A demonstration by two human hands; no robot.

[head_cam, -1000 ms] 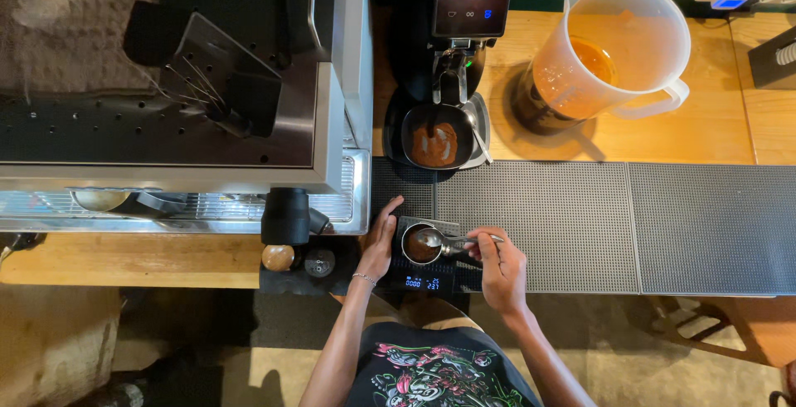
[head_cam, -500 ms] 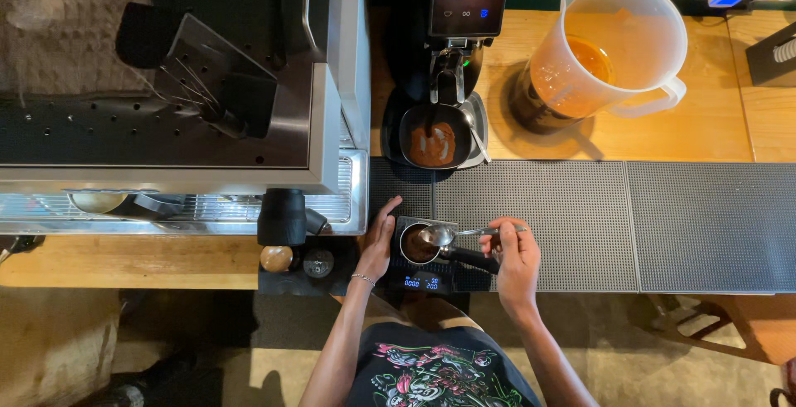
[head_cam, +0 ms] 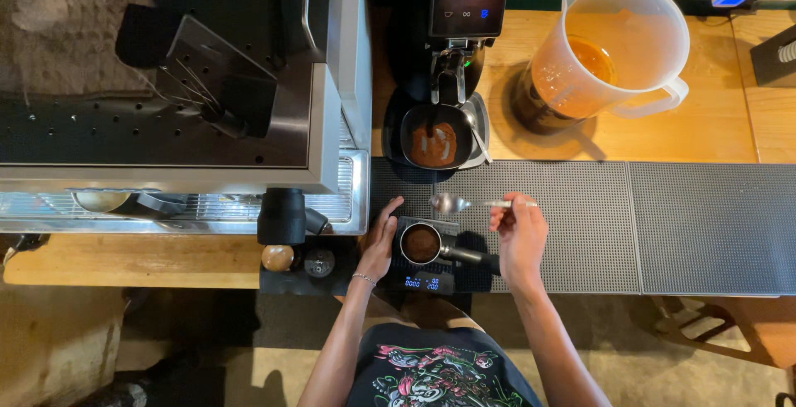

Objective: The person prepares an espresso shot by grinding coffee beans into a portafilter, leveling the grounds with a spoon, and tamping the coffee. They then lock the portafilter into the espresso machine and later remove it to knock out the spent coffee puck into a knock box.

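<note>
— Where is our spoon?
— Pinched in our right hand, lying left-right, bowl pointing left — just above the portafilter on the scale. Left hand rests open against the scale.

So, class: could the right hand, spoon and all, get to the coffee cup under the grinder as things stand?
Probably yes: the right hand holds the spoon just in front of the cup, with only bare mat between them.
</note>
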